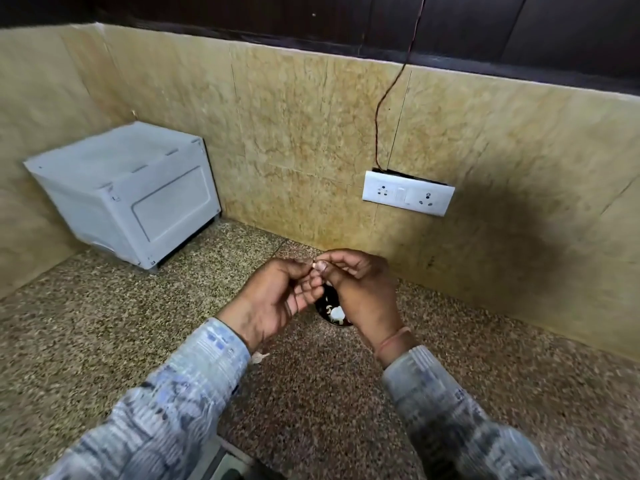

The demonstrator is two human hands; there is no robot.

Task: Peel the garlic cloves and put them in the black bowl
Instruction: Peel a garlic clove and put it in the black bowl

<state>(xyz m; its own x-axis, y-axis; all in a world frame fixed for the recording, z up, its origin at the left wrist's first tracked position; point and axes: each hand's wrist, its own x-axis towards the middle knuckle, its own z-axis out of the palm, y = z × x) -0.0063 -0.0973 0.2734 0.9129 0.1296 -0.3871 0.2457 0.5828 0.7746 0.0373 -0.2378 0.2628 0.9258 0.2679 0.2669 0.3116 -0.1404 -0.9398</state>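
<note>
Both grips are closed on one small thing: the left grip (277, 299) and the right grip (360, 292) meet fingertip to fingertip above the counter (104, 323). They pinch a garlic clove (313, 265), of which only a pale sliver shows between the thumbs. By the look of it the clove is light and firm, with a thin, papery skin. It is probably best held by its body in one grip while the other thumbnail catches the skin at an end. Once bare it will likely be smooth and a little sticky, so easy to let slip. Directly below the hands, partly hidden by the right grip, the black bowl (319, 308) sits on the counter near the wall. Several pale peeled cloves (335, 311) lie in it, so the drop is short and nothing stands between. A pale scrap (259, 357), clove or skin I cannot tell, lies on the counter just beside the left sleeve (194, 375). Well off to the left a white box-shaped appliance (124, 195) stands in the corner. On the tiled wall (294, 133) to the right is a white socket plate (408, 197) with a thin wire (391, 88) running up from it. None of these is in the way.
</note>
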